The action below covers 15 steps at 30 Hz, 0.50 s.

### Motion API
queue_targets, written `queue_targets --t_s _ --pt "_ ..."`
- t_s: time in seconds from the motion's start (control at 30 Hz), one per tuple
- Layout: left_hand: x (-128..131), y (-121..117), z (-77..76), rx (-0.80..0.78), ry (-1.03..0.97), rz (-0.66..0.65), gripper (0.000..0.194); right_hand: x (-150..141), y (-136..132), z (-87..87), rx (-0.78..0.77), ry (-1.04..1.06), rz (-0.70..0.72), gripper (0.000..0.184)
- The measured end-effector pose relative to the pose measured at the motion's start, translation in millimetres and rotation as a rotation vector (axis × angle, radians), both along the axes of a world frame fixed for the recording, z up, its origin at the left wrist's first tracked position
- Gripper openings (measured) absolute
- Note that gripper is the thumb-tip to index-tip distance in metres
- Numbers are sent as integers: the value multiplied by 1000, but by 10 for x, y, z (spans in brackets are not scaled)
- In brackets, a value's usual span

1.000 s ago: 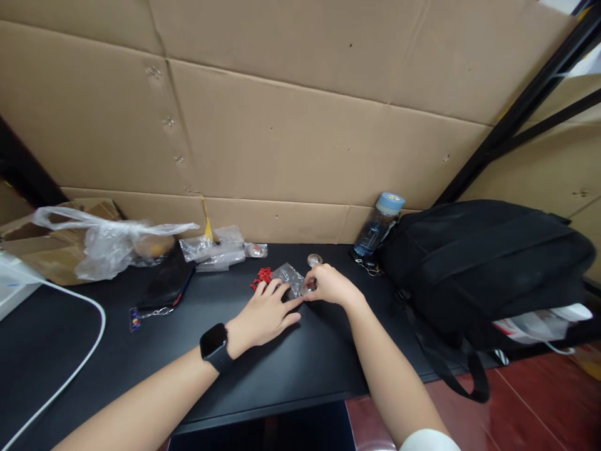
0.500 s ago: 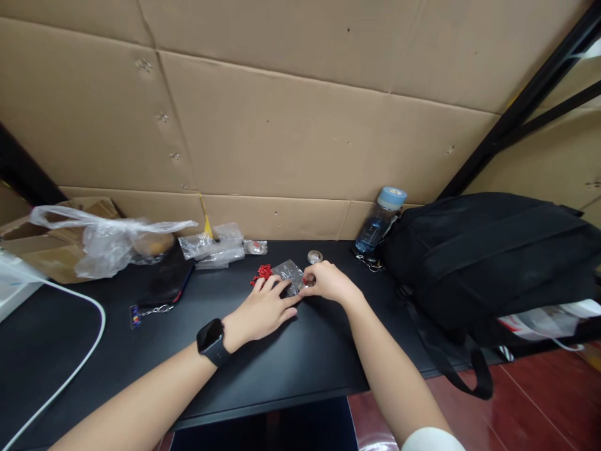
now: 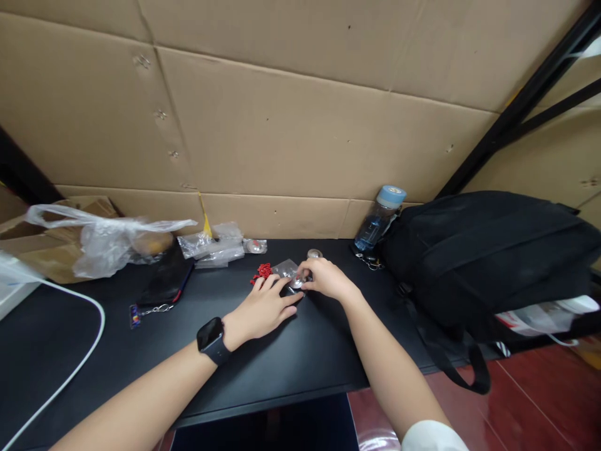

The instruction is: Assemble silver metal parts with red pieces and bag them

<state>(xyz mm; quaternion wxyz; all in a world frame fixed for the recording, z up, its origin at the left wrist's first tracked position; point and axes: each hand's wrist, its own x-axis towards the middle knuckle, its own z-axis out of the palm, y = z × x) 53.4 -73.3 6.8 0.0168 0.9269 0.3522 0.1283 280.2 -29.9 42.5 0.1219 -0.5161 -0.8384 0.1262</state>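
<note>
My left hand [image 3: 263, 308], a dark watch on its wrist, lies with fingers spread on the black tabletop. Its fingertips touch the near edge of a small clear plastic bag [image 3: 284, 269]. With thumb and fingers, my right hand [image 3: 330, 279] pinches a small round silvery piece [image 3: 297, 283] with a bit of red on it, at the right side of the bag. Whether the piece is inside the bag or on top, I cannot tell. Beyond my left fingers is a little heap of red cord-like pieces [image 3: 263, 272]. Another round silvery piece [image 3: 314, 254] lies just beyond my right hand.
A wrapped round piece [image 3: 255, 246] and several clear bags [image 3: 218, 249] lie near the cardboard wall [image 3: 277, 138]. At right stand a blue-capped bottle [image 3: 379, 216] and a black backpack [image 3: 488, 263]. A dark pouch [image 3: 166, 279], plastic bag [image 3: 106, 241] and white cable [image 3: 101, 326] occupy the left.
My right fingers have moved slightly left with the round silvery piece, which now overlaps the clear bag and shows more. My left hand has stayed almost in place.
</note>
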Motion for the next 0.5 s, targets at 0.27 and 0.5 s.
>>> queue_targets --t_s 0.27,0.5 --pt "-13 15 19 9 0 6 37 -172 70 -130 176 -73 -114 36" --pt "-50 45 62 4 -41 -23 32 -244 152 -266 243 -12 -117 25"
